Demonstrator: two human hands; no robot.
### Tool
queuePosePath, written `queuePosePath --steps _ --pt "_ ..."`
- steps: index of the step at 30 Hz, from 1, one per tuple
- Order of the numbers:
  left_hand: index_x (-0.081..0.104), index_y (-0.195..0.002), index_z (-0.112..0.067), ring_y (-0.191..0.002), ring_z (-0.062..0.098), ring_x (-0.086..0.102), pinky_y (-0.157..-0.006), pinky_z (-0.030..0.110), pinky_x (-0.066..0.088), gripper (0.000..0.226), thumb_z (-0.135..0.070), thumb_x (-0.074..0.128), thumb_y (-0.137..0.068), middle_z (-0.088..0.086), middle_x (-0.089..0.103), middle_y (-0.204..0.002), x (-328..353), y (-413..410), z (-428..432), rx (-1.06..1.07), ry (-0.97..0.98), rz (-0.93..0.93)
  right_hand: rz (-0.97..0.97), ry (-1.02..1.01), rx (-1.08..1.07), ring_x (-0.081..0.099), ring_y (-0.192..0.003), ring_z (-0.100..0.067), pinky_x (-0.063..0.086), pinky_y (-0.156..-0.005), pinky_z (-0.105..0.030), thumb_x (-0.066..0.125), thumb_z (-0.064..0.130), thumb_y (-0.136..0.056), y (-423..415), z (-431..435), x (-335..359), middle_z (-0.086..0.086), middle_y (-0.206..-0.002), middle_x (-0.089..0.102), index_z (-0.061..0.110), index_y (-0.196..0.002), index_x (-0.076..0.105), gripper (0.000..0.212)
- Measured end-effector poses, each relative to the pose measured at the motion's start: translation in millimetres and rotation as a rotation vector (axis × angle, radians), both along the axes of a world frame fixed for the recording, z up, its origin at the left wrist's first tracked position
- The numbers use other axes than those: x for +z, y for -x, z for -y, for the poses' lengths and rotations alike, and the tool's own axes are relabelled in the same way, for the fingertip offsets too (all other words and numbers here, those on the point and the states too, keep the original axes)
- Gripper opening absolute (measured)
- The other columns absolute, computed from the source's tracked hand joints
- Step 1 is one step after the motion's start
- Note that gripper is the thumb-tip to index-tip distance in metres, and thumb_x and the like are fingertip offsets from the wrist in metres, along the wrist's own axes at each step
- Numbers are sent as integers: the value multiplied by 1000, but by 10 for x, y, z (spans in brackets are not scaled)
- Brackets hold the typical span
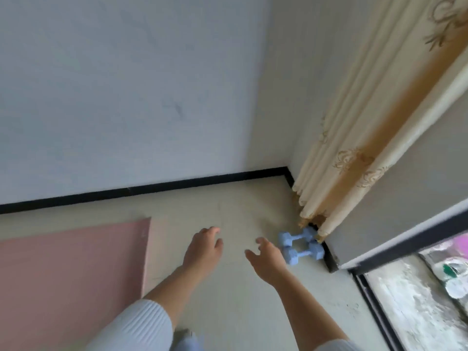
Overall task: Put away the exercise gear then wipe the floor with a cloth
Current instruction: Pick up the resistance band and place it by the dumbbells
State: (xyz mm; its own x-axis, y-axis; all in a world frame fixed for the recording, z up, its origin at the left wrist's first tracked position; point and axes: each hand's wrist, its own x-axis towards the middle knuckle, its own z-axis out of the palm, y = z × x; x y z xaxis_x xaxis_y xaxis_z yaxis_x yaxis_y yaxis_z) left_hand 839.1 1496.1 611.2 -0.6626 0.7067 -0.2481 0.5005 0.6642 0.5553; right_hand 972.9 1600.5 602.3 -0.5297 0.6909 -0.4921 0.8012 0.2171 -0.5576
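Two light blue dumbbells (301, 247) lie side by side on the pale floor (228, 287) in the corner, against the black skirting and under the curtain's hem. My right hand (266, 259) hovers just left of them, fingers loosely spread, holding nothing. My left hand (203, 249) is stretched out over the floor further left, fingers relaxed, also holding nothing. A pink exercise mat (71, 269) lies flat on the floor at the left.
A cream and tan curtain (354, 148) hangs down at the right, reaching the corner. White walls with black skirting (177, 184) close the far side. A dark-framed glass door (410, 300) runs along the lower right.
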Motion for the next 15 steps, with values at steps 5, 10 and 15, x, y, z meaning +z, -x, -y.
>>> queuePosePath --steps 5,10,15 --pt "50 -131 -14 -117 22 50 -94 32 43 37 -21 42 -95 6 55 -128 283 530 1475 171 -61 -68 0 -39 286 50 -123 -22 41 -98 -29 53 37 -93 826 1242 296 -6 -135 52 15 -137 42 51" --pt "46 -135 -20 -122 18 48 -98 29 41 40 -24 41 -96 2 53 -132 186 935 3362 369 -9 -92 66 -65 571 49 -123 -22 42 -98 -31 52 37 -93 1608 2889 289 -5 -133 54 16 -137 41 50" --pt "43 -137 -16 -122 21 45 -98 32 43 41 -24 39 -97 4 51 -132 164 1456 5295 527 109 -121 80 -83 771 50 -122 -26 45 -96 -36 54 35 -91 2525 4768 275 -6 -134 53 17 -135 43 50"
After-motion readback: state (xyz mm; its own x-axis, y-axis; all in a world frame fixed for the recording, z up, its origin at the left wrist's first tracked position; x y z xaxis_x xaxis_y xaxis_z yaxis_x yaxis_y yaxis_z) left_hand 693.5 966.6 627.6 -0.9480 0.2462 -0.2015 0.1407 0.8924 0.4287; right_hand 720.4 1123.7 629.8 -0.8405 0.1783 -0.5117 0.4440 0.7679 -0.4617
